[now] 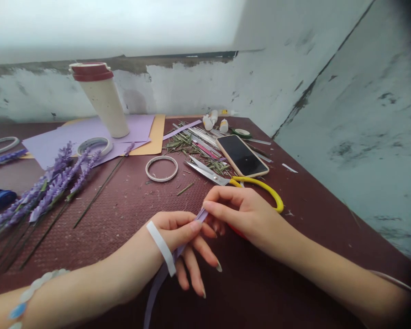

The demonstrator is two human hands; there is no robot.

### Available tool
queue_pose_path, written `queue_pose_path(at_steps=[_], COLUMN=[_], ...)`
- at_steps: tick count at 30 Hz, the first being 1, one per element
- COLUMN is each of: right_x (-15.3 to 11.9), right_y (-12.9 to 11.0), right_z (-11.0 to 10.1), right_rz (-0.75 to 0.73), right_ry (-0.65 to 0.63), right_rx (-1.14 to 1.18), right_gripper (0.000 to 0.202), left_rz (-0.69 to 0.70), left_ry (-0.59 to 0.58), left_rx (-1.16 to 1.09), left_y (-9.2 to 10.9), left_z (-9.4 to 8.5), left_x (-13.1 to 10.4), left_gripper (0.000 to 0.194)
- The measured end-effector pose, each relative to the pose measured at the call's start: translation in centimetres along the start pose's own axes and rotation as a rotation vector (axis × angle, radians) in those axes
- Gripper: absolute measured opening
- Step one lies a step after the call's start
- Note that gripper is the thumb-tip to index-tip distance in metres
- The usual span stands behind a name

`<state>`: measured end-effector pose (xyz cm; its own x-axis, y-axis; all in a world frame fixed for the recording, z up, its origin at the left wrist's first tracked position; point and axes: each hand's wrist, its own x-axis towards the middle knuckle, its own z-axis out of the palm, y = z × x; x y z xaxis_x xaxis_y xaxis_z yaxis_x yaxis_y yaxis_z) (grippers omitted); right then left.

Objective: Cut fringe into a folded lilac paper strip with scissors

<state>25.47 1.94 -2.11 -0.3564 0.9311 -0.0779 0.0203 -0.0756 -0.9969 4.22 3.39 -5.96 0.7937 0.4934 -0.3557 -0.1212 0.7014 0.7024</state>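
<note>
Lavender stems (55, 192) lie left, beside a tape ring (161, 168). Left hand (180, 233) pinches a purple paper strip (154, 292); right hand (241, 212) grips its upper end, near yellow-handled scissors (212, 174).

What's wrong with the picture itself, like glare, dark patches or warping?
All in the head view: pale glare washes out the top left; a dark, blurred smudge covers the right edge; the tabletop falls into shadow below the hands; the cup leans, probably from wide-angle stretch; left hand and right hand look reasonably sharp.
</note>
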Motion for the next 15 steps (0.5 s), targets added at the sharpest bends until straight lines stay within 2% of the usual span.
queue_pose_path(at_steps=[5,12,15], right_x=[-0.08,-0.04,-0.04], right_y=[-0.2,-0.29,-0.79], right_z=[0.14,0.69,-0.16], right_rz=[-0.026,-0.048,-0.061], right_ry=[0.027,0.038,0.038], right_rx=[-0.04,-0.09,-0.277], right_gripper=[0.041,0.041,0.038], left_rz=[0.023,0.03,0.066], left_ry=[0.032,-0.034,0.006], left_rx=[-0.016,0.001,0.038], left_y=[0.17,0.32,0.09], left_z=[0.4,0.14,-0.13], left_x=[-0.4,0.24,0.3], left_gripper=[0.042,0.05,0.045])
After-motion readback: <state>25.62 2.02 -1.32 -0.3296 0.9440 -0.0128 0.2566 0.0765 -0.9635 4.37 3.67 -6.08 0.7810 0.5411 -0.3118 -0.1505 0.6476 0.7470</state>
